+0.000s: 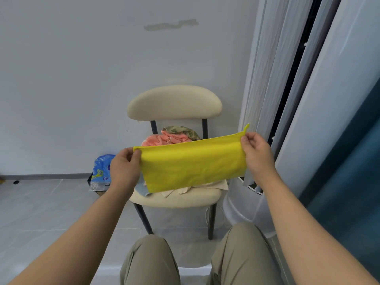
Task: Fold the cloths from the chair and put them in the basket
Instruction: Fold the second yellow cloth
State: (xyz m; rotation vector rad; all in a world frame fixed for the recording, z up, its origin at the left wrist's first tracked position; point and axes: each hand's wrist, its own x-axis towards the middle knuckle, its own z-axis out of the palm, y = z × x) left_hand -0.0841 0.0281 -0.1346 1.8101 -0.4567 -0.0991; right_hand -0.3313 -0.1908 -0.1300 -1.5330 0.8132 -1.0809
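A yellow cloth [192,163] hangs folded in half in the air in front of the cream chair [174,102]. My left hand [125,167] pinches its upper left corner and my right hand [257,155] pinches its upper right corner, where a small loop sticks up. Behind it on the chair seat lie a pink cloth [164,138], a camouflage cloth [183,130] and a beige cloth [197,189]. A bit of light blue cloth [143,187] peeks out below the yellow one. No basket is in view.
A white standing air conditioner [287,120] rises right of the chair, with a dark blue curtain [353,171] further right. A blue plastic packet [100,171] stands on the floor left of the chair by the wall. My knees [152,262] are at the bottom.
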